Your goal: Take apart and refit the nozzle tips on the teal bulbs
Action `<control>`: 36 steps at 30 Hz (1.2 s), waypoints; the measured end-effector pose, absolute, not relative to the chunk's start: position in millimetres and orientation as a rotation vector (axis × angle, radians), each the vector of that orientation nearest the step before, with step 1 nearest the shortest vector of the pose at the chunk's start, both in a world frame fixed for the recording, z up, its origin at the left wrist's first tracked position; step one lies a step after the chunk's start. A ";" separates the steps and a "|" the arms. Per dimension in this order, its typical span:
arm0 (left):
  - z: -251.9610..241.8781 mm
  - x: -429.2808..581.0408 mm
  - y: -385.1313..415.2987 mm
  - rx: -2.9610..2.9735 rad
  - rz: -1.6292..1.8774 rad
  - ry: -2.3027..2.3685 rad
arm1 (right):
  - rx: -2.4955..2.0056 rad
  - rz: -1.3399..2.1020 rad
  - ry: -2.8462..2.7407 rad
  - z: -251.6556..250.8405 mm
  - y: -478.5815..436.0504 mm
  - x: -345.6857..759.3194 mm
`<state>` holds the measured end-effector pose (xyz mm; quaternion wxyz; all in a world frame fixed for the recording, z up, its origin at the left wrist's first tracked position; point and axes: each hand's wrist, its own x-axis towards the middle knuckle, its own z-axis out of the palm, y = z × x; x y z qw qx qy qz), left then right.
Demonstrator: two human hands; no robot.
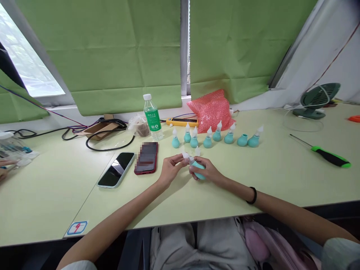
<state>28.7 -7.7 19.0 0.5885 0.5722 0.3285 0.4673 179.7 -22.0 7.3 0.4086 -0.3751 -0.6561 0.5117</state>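
Observation:
My right hand (206, 169) is wrapped round the teal squeeze bulb (200, 171) of a nasal aspirator, tilted with its neck toward my left hand. My left hand (173, 168) pinches a translucent white nozzle tip (185, 155) close to a clear piece at the bulb's neck. Whether the tip touches that piece I cannot tell. Just behind my fingers stands another pale tip (197, 150). Beyond, several teal nasal aspirators (207, 141) with white tips stand upright in a loose row. Among them on the right is one bare bulb (242, 140) with an open neck.
Left of my hands lie a black-screened phone (117, 170) and a red-cased phone (146, 158). Behind are a water bottle (153, 118), pink bubble-wrap bag (210, 110) and black cables (112, 148). A screwdriver (323, 152) and fan (317, 99) are right. Another person's hand (4, 167) shows far left.

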 end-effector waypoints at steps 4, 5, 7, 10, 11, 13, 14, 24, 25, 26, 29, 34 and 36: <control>26.0 20.4 4.0 1.427 1.246 0.853 | -0.985 0.673 -1.875 8.6 -22.3 185.0; 27.6 17.5 9.0 1.465 1.294 0.879 | -0.990 0.488 -1.896 9.6 -20.2 187.9; 29.5 11.4 20.4 1.548 1.396 0.957 | -1.015 0.207 -1.910 10.8 -12.7 195.1; 28.5 4.1 37.0 1.612 1.462 1.072 | -1.125 0.024 -1.919 7.6 3.6 206.1; 27.7 2.7 41.7 1.626 1.478 1.109 | -1.175 0.012 -1.927 4.9 9.2 209.2; 26.5 1.5 49.4 1.643 1.497 1.157 | -1.260 0.025 -1.958 -2.3 18.9 214.2; 26.2 1.7 52.3 1.655 1.494 1.169 | -1.290 0.039 -1.980 -6.1 22.7 216.1; 22.2 1.7 43.4 2.138 1.621 1.185 | -1.343 0.290 -1.894 -14.2 31.7 219.8; 19.4 2.6 39.6 2.272 1.548 1.133 | -1.306 0.374 -1.848 -13.8 31.9 219.1; 15.9 4.7 36.1 2.417 1.387 1.041 | -1.268 0.475 -1.797 -13.7 32.3 218.5; 3.7 19.4 29.7 2.710 0.706 0.794 | -1.187 0.789 -1.627 -14.3 34.5 217.8; -6.8 54.6 38.1 2.779 0.492 1.359 | -1.158 1.012 -1.411 -12.8 36.7 220.4; -7.4 64.0 45.4 2.770 0.394 1.457 | -1.151 1.061 -1.356 -10.3 35.4 220.7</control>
